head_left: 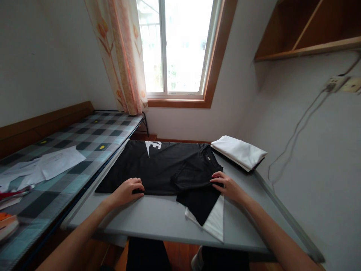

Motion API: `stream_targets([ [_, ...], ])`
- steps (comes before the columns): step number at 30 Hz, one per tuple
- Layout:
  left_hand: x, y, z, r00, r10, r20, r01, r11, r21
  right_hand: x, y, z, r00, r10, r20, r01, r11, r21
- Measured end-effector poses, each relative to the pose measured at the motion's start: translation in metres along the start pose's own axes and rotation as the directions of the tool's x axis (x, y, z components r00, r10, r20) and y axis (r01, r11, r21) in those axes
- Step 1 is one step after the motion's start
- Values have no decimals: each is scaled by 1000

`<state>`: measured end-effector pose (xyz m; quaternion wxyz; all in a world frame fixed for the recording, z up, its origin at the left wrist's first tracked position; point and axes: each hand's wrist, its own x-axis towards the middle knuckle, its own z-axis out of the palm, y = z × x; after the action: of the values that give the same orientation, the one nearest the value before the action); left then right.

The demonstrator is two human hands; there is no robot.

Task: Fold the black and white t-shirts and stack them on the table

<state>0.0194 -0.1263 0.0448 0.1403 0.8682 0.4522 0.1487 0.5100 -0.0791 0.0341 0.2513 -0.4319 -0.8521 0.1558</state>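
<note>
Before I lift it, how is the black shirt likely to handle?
The black shirt will probably be floppy, since its cloth lies flat with soft creases by the collar. It looks fairly light, being thin at its edges. Pushed, it may bunch up, as its near sleeve juts out loosely.

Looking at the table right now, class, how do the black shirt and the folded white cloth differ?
The black shirt is dark with white lettering; the folded white cloth shows a plain white top.
The black shirt spreads wide; the folded white cloth makes a smaller bundle.
Both hands are at the black shirt; neither is on the folded white cloth.
Both lie on the grey table.
</note>
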Motion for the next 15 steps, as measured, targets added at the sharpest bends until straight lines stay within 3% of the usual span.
stream_targets([
  [4,3,1,-5,999,8,-50,-7,1000,30,5,1,0,1000,-10,-8,10,1000,10],
  [9,8,-2,-9,975,-151,-162,155,988,10,11,5,5,993,77,-94,-76,997,14],
  [12,2,-5,-10,987,-123,-106,127,991,39,11,7,7,989,109,-101,-107,994,26],
  [15,-15,-13,-14,997,-58,-53,62,994,87,6,6,4,997,66,-48,-64,997,54],
])
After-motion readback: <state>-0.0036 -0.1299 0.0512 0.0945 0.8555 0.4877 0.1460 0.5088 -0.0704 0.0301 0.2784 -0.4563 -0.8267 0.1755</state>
